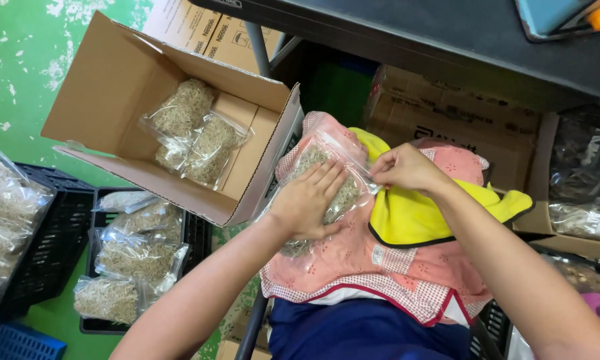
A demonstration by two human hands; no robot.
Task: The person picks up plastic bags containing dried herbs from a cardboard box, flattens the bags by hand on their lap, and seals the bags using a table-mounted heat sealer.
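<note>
Both our hands on bag in lap: left hand flat, fingers spread, pressing it onto pink cloth; right hand pinching its edge; open box near left, two bags inside

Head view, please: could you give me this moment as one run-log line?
left hand: flat on clear bag of dried herbs | right hand: pinching bag's edge | bag: on lap cloth | open cardboard box: two filled bags
</note>
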